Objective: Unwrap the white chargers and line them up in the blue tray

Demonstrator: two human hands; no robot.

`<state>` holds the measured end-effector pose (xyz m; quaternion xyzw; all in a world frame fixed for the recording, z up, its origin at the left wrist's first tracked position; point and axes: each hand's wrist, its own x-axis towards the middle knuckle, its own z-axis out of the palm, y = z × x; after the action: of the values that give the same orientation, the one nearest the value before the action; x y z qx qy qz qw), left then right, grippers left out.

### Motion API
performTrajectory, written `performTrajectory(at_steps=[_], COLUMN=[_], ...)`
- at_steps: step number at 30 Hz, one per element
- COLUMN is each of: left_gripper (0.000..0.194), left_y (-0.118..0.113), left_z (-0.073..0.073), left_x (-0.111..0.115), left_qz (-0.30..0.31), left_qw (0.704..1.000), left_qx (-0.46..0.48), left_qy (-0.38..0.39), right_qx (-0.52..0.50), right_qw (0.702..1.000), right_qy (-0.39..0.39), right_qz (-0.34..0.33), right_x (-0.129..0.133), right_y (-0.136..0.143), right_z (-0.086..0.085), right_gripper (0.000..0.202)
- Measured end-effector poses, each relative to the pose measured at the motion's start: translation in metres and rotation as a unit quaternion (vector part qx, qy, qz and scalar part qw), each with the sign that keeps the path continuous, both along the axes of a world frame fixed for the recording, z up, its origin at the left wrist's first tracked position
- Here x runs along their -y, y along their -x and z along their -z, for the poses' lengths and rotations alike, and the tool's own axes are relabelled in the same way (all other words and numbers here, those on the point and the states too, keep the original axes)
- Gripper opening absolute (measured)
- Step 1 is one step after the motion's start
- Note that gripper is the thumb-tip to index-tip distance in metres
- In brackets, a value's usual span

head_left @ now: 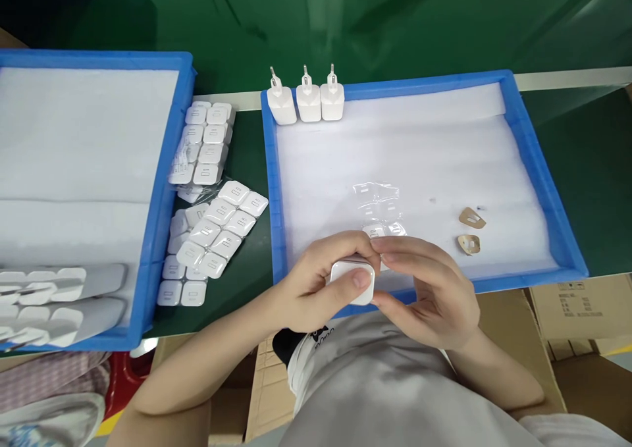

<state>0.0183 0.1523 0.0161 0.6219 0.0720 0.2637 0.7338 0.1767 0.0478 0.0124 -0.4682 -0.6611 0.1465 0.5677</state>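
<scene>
My left hand (316, 286) is closed around a white plug charger (351, 281), its thumb lying across the flat face. My right hand (429, 289) cups the charger's right side with long, slightly bent fingers. Its thumb tip is at the lower right edge, its fingertips meet my left fingers, and a gap shows before the palm. Just beyond the hands, a clear film sheet (378, 200) with small rectangular marks lies on a white-lined blue tray (429, 86); my fingers partly cover its near end. Three white chargers with prongs up (308, 101) stand at the tray's far left corner.
Two tan scraps (472, 218) lie at the tray's right. Between the trays, several white chargers in film-wrapped blocks (217, 230) are stacked. The left blue tray (165, 170) holds rows of white chargers (69, 292) near its front. Cardboard boxes (573, 309) stand below.
</scene>
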Motion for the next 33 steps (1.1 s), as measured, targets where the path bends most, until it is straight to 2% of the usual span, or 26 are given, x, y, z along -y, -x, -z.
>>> performTrajectory(at_steps=[7,12,14,18,22,24,29,33], left_gripper=[0.014,0.016,0.013,0.013,0.024,0.03,0.025,0.037], left_y=[-0.0015,0.0004,-0.0001,-0.0021,-0.0003,0.0014,0.0028,0.0018], left_z=[0.001,0.0002,-0.0004,-0.0003,-0.0016,-0.0031,-0.0045,-0.0038], left_x=[0.0006,0.0025,0.0037,0.0044,0.0025,0.0014,0.0006,-0.0005], left_qz=[-0.024,0.012,0.005,-0.007,0.034,0.047,0.059,0.066], left_qw=[0.998,1.0,1.0,0.999,0.999,0.998,0.996,0.995], left_qx=[0.02,0.006,0.002,0.012,0.002,-0.015,-0.025,-0.013], left_qy=[-0.051,-0.014,-0.024,-0.048,0.006,0.042,0.064,0.076], right_qx=[-0.012,-0.018,-0.017,0.049,0.126,0.126,0.122,0.128], right_qw=[1.0,1.0,1.0,0.999,0.991,0.99,0.992,0.99], right_qy=[0.01,0.011,0.013,0.004,-0.049,-0.054,-0.026,-0.039], right_qz=[-0.011,-0.011,-0.013,-0.01,0.02,0.03,0.028,0.044], right_x=[0.0025,0.0035,0.0042,0.0037,0.0004,-0.0002,0.0017,0.0012], right_y=[-0.0004,-0.0009,-0.0019,-0.0047,-0.005,-0.0045,-0.0049,-0.0041], right_z=[0.0015,0.0,-0.0006,-0.0002,0.0016,0.0027,0.0061,0.0079], right_gripper=[0.056,0.05,0.05,0.042,0.031,0.037,0.054,0.048])
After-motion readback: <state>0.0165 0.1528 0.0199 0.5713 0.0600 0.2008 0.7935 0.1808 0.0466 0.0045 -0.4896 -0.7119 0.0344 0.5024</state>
